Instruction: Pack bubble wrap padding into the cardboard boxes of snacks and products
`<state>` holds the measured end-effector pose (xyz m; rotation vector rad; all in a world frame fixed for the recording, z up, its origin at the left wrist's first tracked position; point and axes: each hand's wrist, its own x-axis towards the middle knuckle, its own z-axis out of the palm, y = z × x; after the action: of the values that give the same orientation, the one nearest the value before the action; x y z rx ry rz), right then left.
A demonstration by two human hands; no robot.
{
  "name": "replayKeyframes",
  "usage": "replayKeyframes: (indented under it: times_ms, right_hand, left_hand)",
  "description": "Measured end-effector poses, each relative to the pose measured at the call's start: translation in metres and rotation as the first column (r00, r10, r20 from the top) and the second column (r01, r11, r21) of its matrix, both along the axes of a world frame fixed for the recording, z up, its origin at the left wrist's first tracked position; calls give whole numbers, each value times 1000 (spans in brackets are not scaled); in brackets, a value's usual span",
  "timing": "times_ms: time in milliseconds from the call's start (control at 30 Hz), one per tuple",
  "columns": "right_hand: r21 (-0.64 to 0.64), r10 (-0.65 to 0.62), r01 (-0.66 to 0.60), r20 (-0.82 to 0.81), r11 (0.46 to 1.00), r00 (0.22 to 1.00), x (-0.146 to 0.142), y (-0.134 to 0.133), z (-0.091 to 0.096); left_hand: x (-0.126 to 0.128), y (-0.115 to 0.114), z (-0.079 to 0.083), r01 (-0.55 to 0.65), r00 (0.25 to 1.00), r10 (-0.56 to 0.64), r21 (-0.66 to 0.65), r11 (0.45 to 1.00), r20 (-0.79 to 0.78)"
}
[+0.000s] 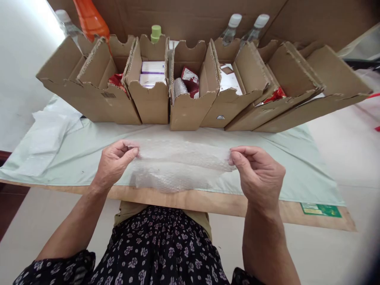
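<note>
A clear sheet of bubble wrap stretches between my two hands above the front of the table. My left hand pinches its upper left corner between thumb and fingers. At the other end, my right hand grips the right edge in the same way. The wrap's lower part sags toward the table's front edge, with a fold running across it. Just behind the wrap stands a row of open cardboard boxes, apart from both hands.
Several more pieces of bubble wrap lie on the pale green cloth at the left. The boxes hold packets and a wrapped roll. Behind them rise an orange bottle and white-capped bottles. A green card sits at the front right edge.
</note>
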<state>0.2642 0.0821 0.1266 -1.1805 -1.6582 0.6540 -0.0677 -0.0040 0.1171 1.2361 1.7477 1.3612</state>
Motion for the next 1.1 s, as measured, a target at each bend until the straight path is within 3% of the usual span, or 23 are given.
replayKeyframes:
  times_ms: [100,200,333,433,533,600,667,733,800,900,967,1000,1100]
  right_hand:
    - [12,-12,12,-51,1000,999,-6,9,11]
    - [-26,-4,2,-98,1000,995,-10,22,4]
    - [-82,28,-18,120,996,992,-8,51,-41]
    - [-67,18,0,279,998,960,-1,61,-71]
    - [66,-64,42,388,997,919,-3,47,-73]
    - [162,-40,-45,485,986,874,-15,27,-68]
    - [146,124,-262,604,954,787,-29,7,-67]
    - [57,290,-467,715,882,635,-35,-6,-77]
    - [-1,306,-504,796,864,522,-23,-10,-91]
    - [90,78,-283,844,955,531,22,-14,-100]
    - [154,-18,-201,834,967,552,52,-24,-93]
    - [148,7,-230,828,962,560,61,-32,-87]
    - [8,251,-440,812,898,527,63,-56,-72]
  left_hand:
    - [-1,9,3,3,992,-9,43,999,124]
    - [-2,21,-6,14,991,-19,35,999,131]
    - [-1,39,-35,-27,991,18,-71,997,-135]
    - [5,38,-53,-92,957,67,-78,993,-283]
    - [21,21,-56,-54,807,70,44,998,-587]
    - [36,9,-56,132,660,-27,80,988,-751]
    - [48,2,-61,331,537,-188,1,944,-823]
    - [52,-1,-72,449,418,-345,-139,883,-840]
    - [47,-2,-82,479,336,-451,-262,838,-827]
    - [33,-10,-85,447,323,-501,-338,828,-803]
    - [25,-20,-78,428,356,-499,-337,839,-790]
    - [24,-25,-73,432,370,-499,-330,839,-784]
    - [24,-40,-61,496,366,-543,-336,801,-755]
